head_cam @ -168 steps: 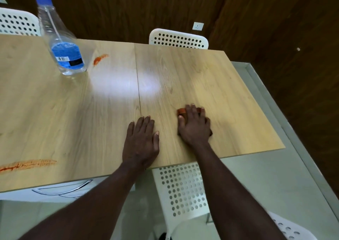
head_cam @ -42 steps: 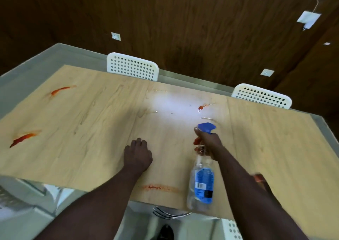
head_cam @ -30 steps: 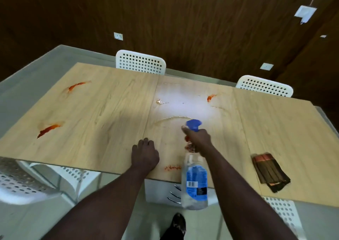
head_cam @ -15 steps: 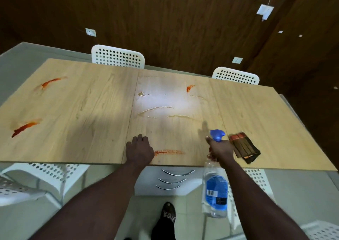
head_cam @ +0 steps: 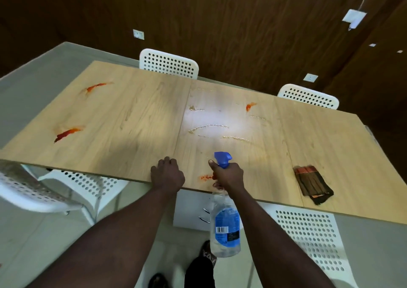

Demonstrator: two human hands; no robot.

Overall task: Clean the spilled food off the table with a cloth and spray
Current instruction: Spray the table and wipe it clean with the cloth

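Observation:
My right hand (head_cam: pixel 229 174) grips the neck of a clear spray bottle (head_cam: pixel 224 228) with a blue trigger head, tilted over the near edge of the wooden table (head_cam: pixel 136 120). A small red smear (head_cam: pixel 206 177) lies just left of that hand. My left hand (head_cam: pixel 167 174) rests on the table's near edge with its fingers curled. More red smears show at the far left (head_cam: pixel 97 86), the left (head_cam: pixel 67 132) and the far middle (head_cam: pixel 250 106). Wet spray streaks (head_cam: pixel 211 126) glisten in the middle. The folded brown-and-orange cloth (head_cam: pixel 312 184) lies at the right, apart from both hands.
White perforated chairs stand at the far side (head_cam: pixel 169 64) (head_cam: pixel 308 96), at the near left (head_cam: pixel 44 191) and the near right (head_cam: pixel 310 230). A white drawer unit (head_cam: pixel 191 210) sits under the table. My shoe (head_cam: pixel 207 254) is on the grey floor below.
Since the first frame my right hand has left the cloth and taken the spray bottle. Over the last half second it has moved left with the bottle, over the near red smear. The left hand stays put.

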